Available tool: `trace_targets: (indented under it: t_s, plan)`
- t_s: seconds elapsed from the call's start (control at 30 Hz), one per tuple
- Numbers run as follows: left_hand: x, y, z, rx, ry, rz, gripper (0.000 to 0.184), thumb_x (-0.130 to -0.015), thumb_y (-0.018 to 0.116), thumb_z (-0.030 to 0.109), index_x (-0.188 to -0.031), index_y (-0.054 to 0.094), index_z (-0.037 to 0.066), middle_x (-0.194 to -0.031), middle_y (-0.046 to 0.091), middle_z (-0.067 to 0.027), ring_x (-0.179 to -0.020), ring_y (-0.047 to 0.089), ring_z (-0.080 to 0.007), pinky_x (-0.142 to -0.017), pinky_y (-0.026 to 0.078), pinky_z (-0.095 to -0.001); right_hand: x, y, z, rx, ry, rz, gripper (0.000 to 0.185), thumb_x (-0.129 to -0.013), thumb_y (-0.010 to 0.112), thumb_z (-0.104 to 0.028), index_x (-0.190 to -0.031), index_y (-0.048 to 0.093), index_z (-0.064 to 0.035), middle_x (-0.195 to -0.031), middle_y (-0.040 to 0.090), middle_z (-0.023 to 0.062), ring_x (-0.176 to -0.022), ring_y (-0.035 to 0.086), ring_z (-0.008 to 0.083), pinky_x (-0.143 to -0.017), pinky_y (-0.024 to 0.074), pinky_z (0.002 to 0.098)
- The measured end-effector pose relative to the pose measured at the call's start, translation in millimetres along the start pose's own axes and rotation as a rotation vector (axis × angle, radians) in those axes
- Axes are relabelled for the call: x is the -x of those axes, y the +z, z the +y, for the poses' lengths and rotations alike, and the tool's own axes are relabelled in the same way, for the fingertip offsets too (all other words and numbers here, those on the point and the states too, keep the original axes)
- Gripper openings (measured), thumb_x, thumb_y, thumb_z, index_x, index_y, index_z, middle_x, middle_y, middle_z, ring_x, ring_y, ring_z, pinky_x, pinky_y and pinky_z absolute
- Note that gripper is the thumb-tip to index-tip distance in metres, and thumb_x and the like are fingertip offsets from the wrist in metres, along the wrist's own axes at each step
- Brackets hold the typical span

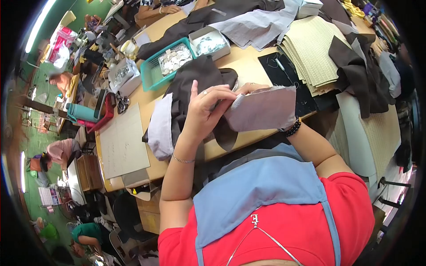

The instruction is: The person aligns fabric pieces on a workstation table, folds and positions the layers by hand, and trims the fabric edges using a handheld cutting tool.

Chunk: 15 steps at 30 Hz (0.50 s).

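My left hand (208, 104) pinches the upper left edge of a greyish-mauve cloth piece (265, 110), its thumb and forefinger meeting there and one finger raised. The fingers of my right hand (253, 88) show at the piece's top edge; the cloth hides the rest of that hand. The piece is held up above the front edge of the table. Behind and below it lies dark brown fabric (195, 80), with a pale lilac strip (160, 126) to its left.
A teal basket (153, 73) of small pale pieces and a white box (217, 51) stand at the back. Woven cream sheets (310, 48) lie at the right on a black mat (277, 73). A paper sheet (124, 142) lies left. Other people sit around.
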State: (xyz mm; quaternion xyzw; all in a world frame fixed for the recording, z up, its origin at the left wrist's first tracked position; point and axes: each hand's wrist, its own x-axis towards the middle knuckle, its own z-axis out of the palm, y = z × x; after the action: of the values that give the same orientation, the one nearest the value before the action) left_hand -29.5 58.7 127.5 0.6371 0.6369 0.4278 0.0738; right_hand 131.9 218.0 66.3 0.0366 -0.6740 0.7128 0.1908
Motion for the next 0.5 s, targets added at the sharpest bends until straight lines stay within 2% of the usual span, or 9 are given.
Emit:
trace_targets:
  t_s: [0.03, 0.13, 0.17, 0.23, 0.27, 0.3, 0.4, 0.43, 0.5]
  plan:
    - [1, 0, 5, -0.007, -0.001, 0.02, 0.01, -0.092, 0.065, 0.008, -0.098, 0.067, 0.016, -0.11, 0.072, -0.0006, -0.117, 0.063, -0.0187, -0.116, 0.009, -0.0581, 6, 11, 9, 0.034, -0.011, 0.133, 0.028, -0.096, 0.058, -0.019, -0.119, 0.059, -0.003, -0.114, 0.063, 0.0058, -0.105, 0.061, 0.0141, -0.091, 0.0482, 0.0292]
    - [5, 9, -7, 0.351, 0.017, 0.313, 0.006, -0.098, 0.057, 0.007, -0.102, 0.059, 0.01, -0.114, 0.07, -0.0077, -0.12, 0.06, -0.0198, -0.116, 0.021, -0.0481, 4, 6, 6, -0.007, -0.059, 0.163, 0.025, -0.1, 0.054, -0.013, -0.12, 0.061, -0.001, -0.115, 0.064, 0.0062, -0.107, 0.06, 0.0137, -0.095, 0.0464, 0.0293]
    - [7, 11, -9, 0.664, -0.006, 0.396, 0.003, -0.102, 0.05, 0.008, -0.105, 0.051, 0.007, -0.122, 0.066, -0.0151, -0.124, 0.056, -0.0205, -0.11, 0.035, -0.0376, 3, 7, 9, 0.206, -0.215, 0.185, 0.025, -0.098, 0.056, -0.009, -0.122, 0.06, -0.0015, -0.114, 0.064, 0.0057, -0.106, 0.06, 0.0135, -0.095, 0.0459, 0.0295]
    - [12, 6, -15, 0.958, -0.081, 0.563, 0.005, -0.104, 0.048, 0.01, -0.108, 0.049, 0.008, -0.11, 0.065, -0.0092, -0.108, 0.06, -0.0125, -0.096, 0.045, -0.0269, -8, 14, 4, 0.159, -0.28, 0.301, 0.032, -0.092, 0.062, 0.003, -0.124, 0.058, -0.0015, -0.113, 0.063, 0.0046, -0.103, 0.059, 0.0125, -0.094, 0.0449, 0.0294]
    - [14, 4, -22, 1.107, -0.069, 0.597, 0.005, -0.104, 0.047, 0.01, -0.109, 0.049, 0.008, -0.104, 0.064, -0.0061, -0.101, 0.06, -0.0095, -0.092, 0.045, -0.0241, -10, 15, 1, 0.103, -0.305, 0.308, 0.03, -0.092, 0.063, -0.001, -0.121, 0.059, -0.0012, -0.112, 0.063, 0.0045, -0.101, 0.058, 0.012, -0.092, 0.045, 0.029]
    - [10, 3, -9, 1.04, -0.138, 0.701, 0.008, -0.105, 0.046, 0.014, -0.11, 0.05, 0.01, -0.093, 0.058, -0.0003, -0.082, 0.056, -0.0091, -0.075, 0.047, -0.0233, -12, 15, 0, 0.049, -0.332, 0.317, 0.027, -0.092, 0.065, -0.005, -0.119, 0.059, -0.0009, -0.111, 0.062, 0.0044, -0.099, 0.058, 0.0114, -0.091, 0.045, 0.0286]
    - [14, 7, -22, 0.986, -0.069, 0.645, 0.008, -0.105, 0.045, 0.014, -0.111, 0.049, 0.01, -0.096, 0.058, -0.0003, -0.087, 0.055, -0.0085, -0.079, 0.046, -0.0234, -18, 17, -13, 0.069, -0.353, 0.209, 0.026, -0.09, 0.071, -0.014, -0.111, 0.061, -0.0009, -0.106, 0.062, 0.0032, -0.095, 0.056, 0.0097, -0.089, 0.0449, 0.0279]
    - [17, 6, -22, 0.942, -0.032, 0.58, 0.008, -0.105, 0.043, 0.013, -0.111, 0.048, 0.01, -0.102, 0.056, -0.0018, -0.096, 0.053, -0.009, -0.087, 0.043, -0.0253, -20, 18, -19, 0.105, -0.349, 0.148, 0.027, -0.089, 0.073, -0.016, -0.108, 0.062, -0.001, -0.105, 0.063, 0.0026, -0.094, 0.056, 0.0091, -0.088, 0.0448, 0.0277]
    - [16, 8, -7, 0.896, -0.063, 0.611, 0.006, -0.105, 0.043, 0.011, -0.11, 0.046, 0.01, -0.102, 0.052, 0.0004, -0.094, 0.049, -0.0068, -0.087, 0.04, -0.0227, -19, 20, -35, 0.01, -0.099, 0.041, 0.025, -0.088, 0.075, -0.019, -0.103, 0.063, -0.0017, -0.098, 0.063, 0.0003, -0.088, 0.056, 0.0071, -0.082, 0.0456, 0.0255]
